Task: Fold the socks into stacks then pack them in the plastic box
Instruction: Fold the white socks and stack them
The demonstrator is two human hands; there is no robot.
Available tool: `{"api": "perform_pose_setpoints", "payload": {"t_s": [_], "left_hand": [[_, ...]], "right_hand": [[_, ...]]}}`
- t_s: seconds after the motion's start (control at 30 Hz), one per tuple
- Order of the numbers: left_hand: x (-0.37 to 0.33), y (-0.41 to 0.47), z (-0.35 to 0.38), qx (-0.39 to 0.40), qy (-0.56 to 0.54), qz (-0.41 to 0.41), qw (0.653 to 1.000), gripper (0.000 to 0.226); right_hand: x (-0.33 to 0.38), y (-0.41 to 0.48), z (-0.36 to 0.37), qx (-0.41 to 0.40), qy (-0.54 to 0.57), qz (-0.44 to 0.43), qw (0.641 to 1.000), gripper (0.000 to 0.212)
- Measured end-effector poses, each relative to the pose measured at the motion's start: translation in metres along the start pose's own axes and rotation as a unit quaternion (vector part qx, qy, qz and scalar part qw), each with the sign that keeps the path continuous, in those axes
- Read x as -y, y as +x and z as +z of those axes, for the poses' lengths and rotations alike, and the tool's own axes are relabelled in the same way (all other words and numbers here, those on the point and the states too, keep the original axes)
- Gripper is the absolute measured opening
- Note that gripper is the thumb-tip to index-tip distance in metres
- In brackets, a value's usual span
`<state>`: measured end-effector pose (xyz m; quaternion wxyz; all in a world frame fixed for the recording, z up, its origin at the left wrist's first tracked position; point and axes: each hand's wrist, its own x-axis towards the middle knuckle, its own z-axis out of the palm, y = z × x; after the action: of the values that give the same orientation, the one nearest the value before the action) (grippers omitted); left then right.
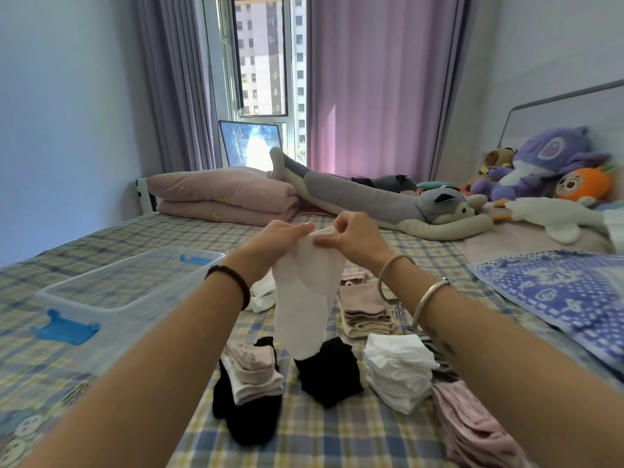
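- Both hands are raised over the bed (337, 440); I see the left hand (277, 238) and right hand (354, 238) each pinching the cuff of a sock (304, 298), fingers curled on the fabric
- Sock is white, thin and slightly sheer, hanging straight down from that grip, its toe end in front of the black socks (329, 376)
- Box (111, 288) lies to the left on the checked sheet, clear with blue latches, apart from the sock
- Near the black socks I make out a mixed stack (256, 373) on the left, a white stack (398, 376) on the right, a beige stack (364, 312) beyond
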<state>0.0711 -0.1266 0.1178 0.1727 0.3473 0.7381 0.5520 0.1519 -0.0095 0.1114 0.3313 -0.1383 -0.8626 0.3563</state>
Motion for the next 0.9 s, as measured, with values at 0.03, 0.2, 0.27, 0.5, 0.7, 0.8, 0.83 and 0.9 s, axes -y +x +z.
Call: {"api": "perform_pose_setpoints", "payload": {"t_s": [0.03, 0.2, 0.27, 0.5, 0.7, 0.8, 0.83, 0.9], "left_hand": [[0.000, 0.001, 0.001, -0.018, -0.023, -0.004, 1.000, 0.027], [-0.002, 0.002, 0.002, -0.064, -0.105, -0.029, 0.992, 0.048], [-0.003, 0.001, 0.005, -0.040, -0.158, -0.042, 0.986, 0.056], [-0.010, -0.001, 0.018, 0.066, -0.247, -0.024, 0.966, 0.064], [-0.010, -0.006, 0.019, 0.047, -0.175, -0.006, 0.983, 0.018], [-0.009, -0.007, 0.018, 0.053, -0.161, 0.004, 0.986, 0.018], [-0.009, -0.008, 0.018, 0.055, -0.157, 0.003, 0.986, 0.020], [-0.010, -0.008, 0.018, 0.059, -0.157, -0.001, 0.986, 0.026]], "right_hand": [[-0.002, 0.000, -0.002, -0.013, 0.000, 0.000, 1.000, 0.040], [-0.003, 0.000, -0.018, -0.025, 0.238, 0.071, 0.968, 0.024], [-0.002, -0.002, -0.021, 0.002, 0.356, 0.105, 0.929, 0.018], [-0.012, -0.005, -0.012, 0.005, 0.368, 0.144, 0.919, 0.005], [-0.015, -0.010, -0.015, 0.015, 0.239, 0.062, 0.969, 0.020], [-0.015, -0.011, -0.016, 0.031, 0.192, 0.033, 0.980, 0.021], [-0.015, -0.011, -0.016, 0.032, 0.184, 0.027, 0.982, 0.022], [-0.016, -0.011, -0.015, 0.024, 0.174, 0.020, 0.984, 0.022]]}}
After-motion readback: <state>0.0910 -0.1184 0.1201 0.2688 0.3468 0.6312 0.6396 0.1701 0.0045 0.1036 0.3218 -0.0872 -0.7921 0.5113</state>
